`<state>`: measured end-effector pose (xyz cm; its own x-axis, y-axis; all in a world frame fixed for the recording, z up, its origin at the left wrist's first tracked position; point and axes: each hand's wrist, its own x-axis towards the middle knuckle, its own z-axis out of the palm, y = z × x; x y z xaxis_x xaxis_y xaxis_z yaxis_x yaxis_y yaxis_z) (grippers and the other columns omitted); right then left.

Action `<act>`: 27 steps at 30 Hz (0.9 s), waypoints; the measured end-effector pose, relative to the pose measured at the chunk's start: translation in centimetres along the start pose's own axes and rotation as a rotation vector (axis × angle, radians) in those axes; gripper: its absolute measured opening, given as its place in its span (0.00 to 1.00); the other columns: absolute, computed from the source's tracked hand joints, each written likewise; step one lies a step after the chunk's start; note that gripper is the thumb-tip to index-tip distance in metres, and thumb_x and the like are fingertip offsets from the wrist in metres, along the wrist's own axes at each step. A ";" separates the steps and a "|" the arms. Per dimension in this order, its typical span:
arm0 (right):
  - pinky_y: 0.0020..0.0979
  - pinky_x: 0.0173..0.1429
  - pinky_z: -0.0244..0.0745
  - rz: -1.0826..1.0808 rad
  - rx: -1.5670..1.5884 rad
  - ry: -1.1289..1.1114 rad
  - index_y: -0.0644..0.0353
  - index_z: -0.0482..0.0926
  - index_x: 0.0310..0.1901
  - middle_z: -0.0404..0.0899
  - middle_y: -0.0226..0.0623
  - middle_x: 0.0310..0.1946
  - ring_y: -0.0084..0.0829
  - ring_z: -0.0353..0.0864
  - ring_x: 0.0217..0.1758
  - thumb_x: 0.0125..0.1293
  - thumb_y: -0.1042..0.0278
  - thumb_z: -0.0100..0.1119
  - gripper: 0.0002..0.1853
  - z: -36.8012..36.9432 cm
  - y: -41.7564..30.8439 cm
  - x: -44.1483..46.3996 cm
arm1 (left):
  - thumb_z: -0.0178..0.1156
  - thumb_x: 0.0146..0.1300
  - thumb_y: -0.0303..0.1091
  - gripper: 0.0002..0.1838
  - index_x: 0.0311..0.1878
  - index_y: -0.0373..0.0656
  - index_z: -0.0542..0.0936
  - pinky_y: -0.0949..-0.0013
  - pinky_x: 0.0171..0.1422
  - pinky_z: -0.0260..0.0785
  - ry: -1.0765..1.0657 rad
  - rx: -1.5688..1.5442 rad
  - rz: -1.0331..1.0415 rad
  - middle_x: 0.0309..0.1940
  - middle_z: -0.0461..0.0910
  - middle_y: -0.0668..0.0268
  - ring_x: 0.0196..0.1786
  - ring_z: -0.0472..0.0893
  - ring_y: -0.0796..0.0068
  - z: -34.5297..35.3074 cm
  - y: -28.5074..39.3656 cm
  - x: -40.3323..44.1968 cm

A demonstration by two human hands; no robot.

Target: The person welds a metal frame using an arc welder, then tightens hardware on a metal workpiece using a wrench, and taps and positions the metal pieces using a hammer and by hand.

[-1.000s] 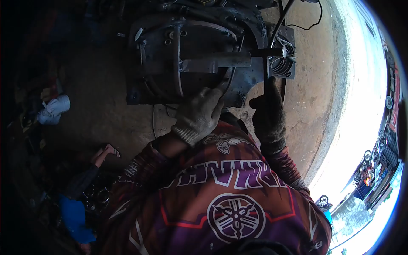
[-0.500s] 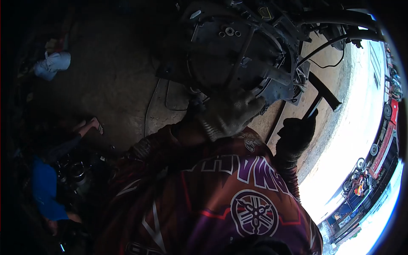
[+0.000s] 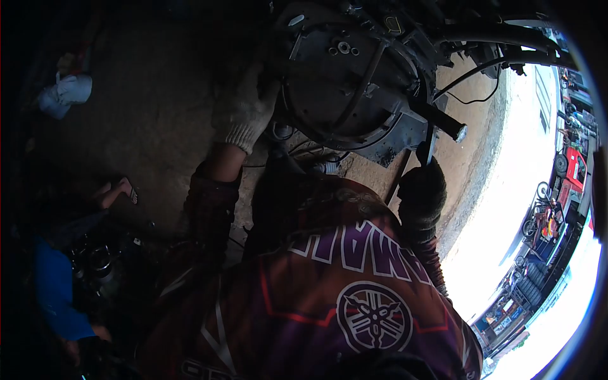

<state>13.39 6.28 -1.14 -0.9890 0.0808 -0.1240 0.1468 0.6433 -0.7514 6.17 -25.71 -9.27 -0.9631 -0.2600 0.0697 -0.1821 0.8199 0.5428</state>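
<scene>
My right hand point(image 3: 421, 193), in a dark glove, is closed around the handle of a hammer point(image 3: 445, 121). The hammer's head lies over the lower right edge of a large, round dark metal housing point(image 3: 348, 82); whether they touch I cannot tell. A curved bar point(image 3: 366, 85) crosses the housing, and a small hub with round fittings point(image 3: 343, 48) shows near its top. My left hand point(image 3: 246, 107), in a pale knit glove, is at the housing's left edge. Its thumb and fingers look apart, holding nothing visible, though the fingertips fade into shadow.
Dark hoses point(image 3: 500, 35) and a thin cable run at upper right. On the left, a person in a blue shirt point(image 3: 57, 288) is near dark metal parts, with a bare foot in a sandal point(image 3: 130, 190). Outside at right are a motorcycle point(image 3: 544, 218) and a red vehicle point(image 3: 575, 168).
My left hand has moved from below the housing, in front of my chest, to its left edge. The hammer in my right hand has swung left onto the housing's edge area.
</scene>
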 end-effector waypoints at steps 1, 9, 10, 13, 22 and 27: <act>0.25 0.26 0.69 0.053 0.078 -0.009 0.61 0.76 0.61 0.75 0.26 0.20 0.18 0.75 0.21 0.67 0.70 0.53 0.21 0.1 -0.3 0.2 | 0.64 0.66 0.39 0.18 0.57 0.45 0.80 0.59 0.55 0.77 0.003 -0.004 -0.003 0.48 0.84 0.55 0.51 0.84 0.55 0.6 -0.3 0.7; 0.25 0.27 0.70 -0.032 0.138 -0.031 0.60 0.76 0.61 0.76 0.25 0.21 0.17 0.76 0.23 0.69 0.70 0.53 0.19 -0.1 -0.4 0.8 | 0.60 0.64 0.37 0.17 0.55 0.46 0.83 0.64 0.56 0.76 -0.217 -0.739 0.004 0.49 0.85 0.57 0.52 0.85 0.63 2.9 -4.5 6.7; 0.25 0.27 0.71 -0.074 0.051 -0.028 0.60 0.76 0.61 0.77 0.25 0.22 0.17 0.77 0.23 0.70 0.69 0.53 0.19 -0.2 -0.2 0.9 | 0.60 0.64 0.37 0.17 0.55 0.46 0.83 0.64 0.56 0.76 -0.221 -0.742 0.005 0.49 0.85 0.57 0.52 0.85 0.63 3.2 -4.8 7.2; 0.25 0.28 0.71 -0.066 -0.008 0.016 0.60 0.76 0.60 0.77 0.26 0.22 0.17 0.77 0.23 0.70 0.68 0.55 0.18 0.2 -0.6 0.9 | 0.60 0.66 0.38 0.16 0.54 0.47 0.83 0.66 0.56 0.75 -0.169 -0.760 0.045 0.47 0.86 0.57 0.50 0.85 0.64 3.8 -5.1 9.4; 0.23 0.30 0.74 0.103 0.142 -0.027 0.64 0.72 0.64 0.82 0.31 0.34 0.20 0.78 0.28 0.71 0.72 0.56 0.21 1.0 -1.1 -0.4 | 0.62 0.62 0.53 0.25 0.55 0.46 0.83 0.59 0.61 0.74 -0.258 -0.066 0.338 0.50 0.84 0.55 0.55 0.83 0.55 1.3 1.2 14.5; 0.27 0.31 0.75 -0.047 -0.070 0.101 0.61 0.76 0.59 0.81 0.30 0.27 0.21 0.80 0.26 0.69 0.68 0.58 0.18 2.3 -1.2 -0.2 | 0.61 0.55 0.46 0.25 0.55 0.46 0.83 0.55 0.57 0.76 -0.570 -0.018 0.279 0.49 0.84 0.55 0.51 0.84 0.55 3.2 2.0 15.9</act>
<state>13.51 3.74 -1.76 -0.9921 0.1236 -0.0207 0.1019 0.6994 -0.7074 -10.12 -26.55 -9.71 -0.9289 0.2787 -0.2438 0.0895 0.8078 0.5826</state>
